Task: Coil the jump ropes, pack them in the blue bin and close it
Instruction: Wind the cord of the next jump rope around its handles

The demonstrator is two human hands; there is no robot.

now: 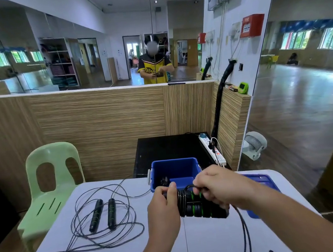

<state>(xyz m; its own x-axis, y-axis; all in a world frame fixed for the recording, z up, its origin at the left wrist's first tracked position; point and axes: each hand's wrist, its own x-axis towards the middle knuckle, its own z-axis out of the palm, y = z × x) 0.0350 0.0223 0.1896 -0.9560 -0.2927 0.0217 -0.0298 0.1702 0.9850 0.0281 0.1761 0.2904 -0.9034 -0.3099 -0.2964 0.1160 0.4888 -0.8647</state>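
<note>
The left grip (162,206) clasps the green-banded handles (198,206); right grip (217,184) pinches cord (182,203).

Both bare forearms reach out over the near part of the table, the left from the near middle and the right slanting in from the near right. The left hand (163,208) curls around the left end of the jump rope handles (196,206), thumb on top. The right hand (215,186), knuckles up, pinches a loop of the cord (181,203) above them.
</note>
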